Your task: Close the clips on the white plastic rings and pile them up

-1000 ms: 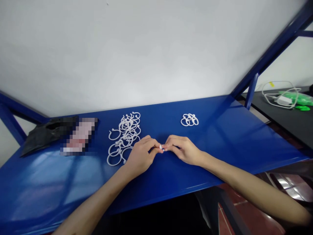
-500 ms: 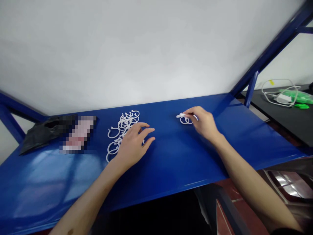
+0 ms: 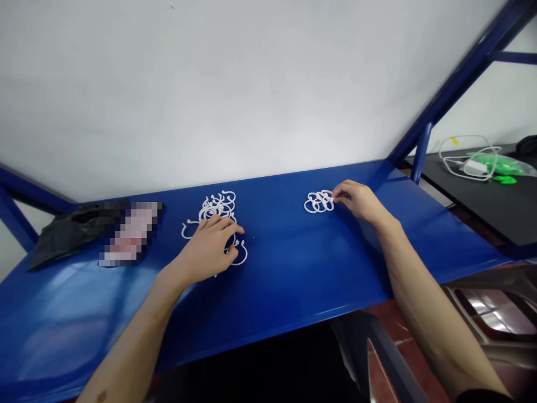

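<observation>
On the blue shelf (image 3: 293,268) lies a loose pile of open white plastic rings (image 3: 216,208) at the left. My left hand (image 3: 205,252) rests palm down on the near part of that pile, fingers stretched over the rings, and one ring (image 3: 241,257) pokes out beside my fingertips. A small cluster of closed white rings (image 3: 318,202) lies to the right. My right hand (image 3: 356,202) is at the cluster's right edge, its fingertips pinched on a ring there.
A black bag (image 3: 67,232) and a blurred pink packet (image 3: 130,235) lie at the shelf's left. Blue frame posts (image 3: 419,154) rise at the right. Beyond them a dark table (image 3: 482,196) holds a white cable (image 3: 465,162) and green items (image 3: 499,165).
My hands, together at the shelf's middle on one ring, have parted. The right hand carried the ring to the small cluster. The left hand moved onto the big pile.
</observation>
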Demonstrator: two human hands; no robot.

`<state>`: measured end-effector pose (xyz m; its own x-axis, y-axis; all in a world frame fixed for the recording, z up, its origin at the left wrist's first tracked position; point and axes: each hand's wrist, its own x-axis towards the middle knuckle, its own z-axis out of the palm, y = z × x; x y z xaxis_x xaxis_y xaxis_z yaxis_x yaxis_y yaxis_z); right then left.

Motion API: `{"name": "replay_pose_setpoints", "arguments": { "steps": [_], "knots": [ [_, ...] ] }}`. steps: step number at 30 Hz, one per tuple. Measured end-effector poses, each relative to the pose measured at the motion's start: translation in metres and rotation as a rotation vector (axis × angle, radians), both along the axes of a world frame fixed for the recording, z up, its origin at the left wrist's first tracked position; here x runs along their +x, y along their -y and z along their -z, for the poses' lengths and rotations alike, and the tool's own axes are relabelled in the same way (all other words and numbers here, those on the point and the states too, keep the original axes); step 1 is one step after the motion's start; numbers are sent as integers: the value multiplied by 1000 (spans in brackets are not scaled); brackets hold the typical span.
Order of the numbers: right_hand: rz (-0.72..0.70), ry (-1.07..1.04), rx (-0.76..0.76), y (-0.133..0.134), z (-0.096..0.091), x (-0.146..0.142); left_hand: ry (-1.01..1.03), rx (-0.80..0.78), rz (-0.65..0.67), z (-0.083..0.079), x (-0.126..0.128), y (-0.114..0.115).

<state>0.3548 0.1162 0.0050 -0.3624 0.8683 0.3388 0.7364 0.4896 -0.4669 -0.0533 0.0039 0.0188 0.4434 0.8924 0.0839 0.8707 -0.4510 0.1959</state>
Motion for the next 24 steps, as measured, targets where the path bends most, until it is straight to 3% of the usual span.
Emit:
{"name": "replay_pose_setpoints", "arguments": {
  "steps": [9, 16, 24],
  "knots": [
    [58, 58, 32, 1, 0, 4, -1, -8, -23, 6, 3, -5],
    [125, 81, 178, 5, -4, 2, 101, 93, -21, 2, 9, -3],
    [189, 87, 213, 9, -3, -8, 217, 185, -8, 5, 16, -3]
  ]
}}
